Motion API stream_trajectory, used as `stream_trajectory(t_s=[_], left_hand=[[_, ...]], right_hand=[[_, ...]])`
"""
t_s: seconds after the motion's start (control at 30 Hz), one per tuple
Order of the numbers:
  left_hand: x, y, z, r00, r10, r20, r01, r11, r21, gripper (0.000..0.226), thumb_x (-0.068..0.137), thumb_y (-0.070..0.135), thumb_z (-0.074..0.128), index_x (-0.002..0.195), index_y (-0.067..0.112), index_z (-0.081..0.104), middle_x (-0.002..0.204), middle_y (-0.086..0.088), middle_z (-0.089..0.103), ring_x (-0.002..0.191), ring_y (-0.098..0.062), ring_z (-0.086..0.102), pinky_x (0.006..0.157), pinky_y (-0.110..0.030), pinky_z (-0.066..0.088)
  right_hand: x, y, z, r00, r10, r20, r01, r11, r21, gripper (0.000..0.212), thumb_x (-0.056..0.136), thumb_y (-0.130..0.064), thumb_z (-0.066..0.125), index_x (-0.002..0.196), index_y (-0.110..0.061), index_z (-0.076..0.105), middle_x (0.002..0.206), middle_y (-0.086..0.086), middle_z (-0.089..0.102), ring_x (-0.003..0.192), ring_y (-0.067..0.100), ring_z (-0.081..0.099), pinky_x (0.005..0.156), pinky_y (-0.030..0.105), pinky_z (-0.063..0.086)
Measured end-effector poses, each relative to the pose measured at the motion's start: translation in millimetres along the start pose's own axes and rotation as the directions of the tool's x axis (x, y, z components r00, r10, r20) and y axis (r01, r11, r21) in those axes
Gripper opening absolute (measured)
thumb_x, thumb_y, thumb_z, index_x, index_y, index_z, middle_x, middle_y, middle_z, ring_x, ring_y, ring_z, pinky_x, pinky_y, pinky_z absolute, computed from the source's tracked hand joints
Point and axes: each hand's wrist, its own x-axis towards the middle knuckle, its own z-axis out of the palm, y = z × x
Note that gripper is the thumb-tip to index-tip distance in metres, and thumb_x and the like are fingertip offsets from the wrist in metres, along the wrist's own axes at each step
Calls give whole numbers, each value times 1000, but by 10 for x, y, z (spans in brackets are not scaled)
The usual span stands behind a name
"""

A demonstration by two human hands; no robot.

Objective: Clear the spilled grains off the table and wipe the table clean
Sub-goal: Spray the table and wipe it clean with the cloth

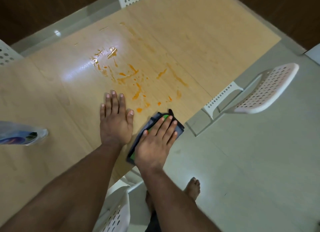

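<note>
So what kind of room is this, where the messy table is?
Probably a dining area in a home or canteen. A long wooden table smeared with orange stains has white perforated chairs round it on a pale tiled floor. The right hand presses a cloth on the table.

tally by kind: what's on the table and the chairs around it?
Cloth, dark with green, under the right hand: 1
Plastic bottle, lying at the left edge: 1
Orange smear patch on the table: 1
White perforated chairs: 4
Left hand rests flat on the table.
Total: 7
</note>
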Motion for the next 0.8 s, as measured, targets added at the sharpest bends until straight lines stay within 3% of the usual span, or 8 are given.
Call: stream_trajectory(t_s=[0.27, 0.4, 0.57, 0.8], left_hand=[[-6, 22, 20, 1000, -7, -28, 8, 999, 32, 71, 109, 48, 20, 168, 11, 8, 176, -12, 0, 163, -29, -3, 131, -50, 9], [-2, 56, 8, 999, -11, -41, 12, 1000, 19, 72, 108, 47, 21, 168, 11, 10, 176, -13, 2, 163, -30, -1, 131, -51, 11], [0, 36, 14, 1000, -15, -27, 15, 1000, 15, 73, 108, 49, 20, 168, 11, 8, 177, -12, 1, 163, -28, -3, 131, -50, 10], [23, 26, 57, 999, -33, -41, 32, 999, -12, 72, 109, 48, 23, 168, 11, 6, 177, -12, 1, 163, -28, -2, 131, -49, 8]], right_hand=[[1089, 379, -72, 983, 180, -33, -181, 983, -33, 74, 109, -41, 24, 166, 2, 7, 174, 23, 1, 161, 41, -6, 129, 58, 5], [824, 214, -99, 985, 175, -1, -175, 985, -5, 80, 108, -46, 29, 165, 3, 4, 174, 25, -2, 161, 42, -9, 129, 59, 4], [248, 74, -55, 999, 34, 41, -34, 999, -21, 80, 109, -45, 29, 165, 4, 0, 173, 25, -8, 160, 42, -15, 129, 59, 3], [1261, 410, -136, 986, 163, -21, -164, 984, -74, 80, 105, -48, 26, 165, 2, 10, 174, 24, 4, 161, 42, -3, 129, 59, 4]])
